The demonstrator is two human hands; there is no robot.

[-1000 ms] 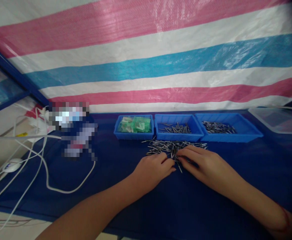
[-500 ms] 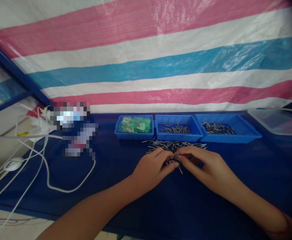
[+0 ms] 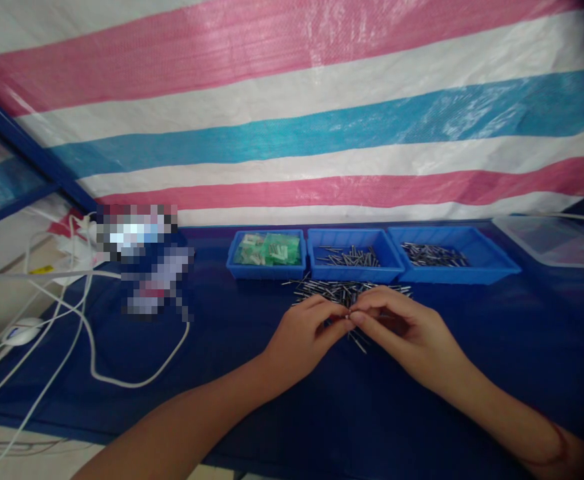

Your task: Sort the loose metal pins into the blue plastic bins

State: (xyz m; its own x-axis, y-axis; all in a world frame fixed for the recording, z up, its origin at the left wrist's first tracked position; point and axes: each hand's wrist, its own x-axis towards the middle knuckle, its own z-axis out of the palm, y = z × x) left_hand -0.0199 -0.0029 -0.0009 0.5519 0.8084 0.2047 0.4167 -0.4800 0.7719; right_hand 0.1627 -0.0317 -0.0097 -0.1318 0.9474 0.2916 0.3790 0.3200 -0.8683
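Note:
Over a loose pile of thin metal pins (image 3: pixel 333 291) on the blue tabletop, my two hands meet at the fingertips. My left hand (image 3: pixel 307 331) is closed in a pinch, its thumb and index finger pressed together. My right hand (image 3: pixel 406 327) pinches too, its tips touching those of the left. A tiny pale bit shows between the fingertips, too small to make out. Several pins stick out on the table just below them. Behind the pile stand a blue bin with pins (image 3: pixel 356 272) and another blue bin with pins (image 3: pixel 465 275).
To the left in the row, a blue bin (image 3: pixel 267 272) holds green-and-clear packets. A clear plastic lid (image 3: pixel 547 243) lies at the far right. White cables (image 3: pixel 122 383) loop across the left side beside blurred-out items. A striped tarp (image 3: pixel 292 143) hangs behind the table.
The fingertips of both hands have drawn closer together, and my right thumb has come in to meet the left thumb. The view has shifted slightly.

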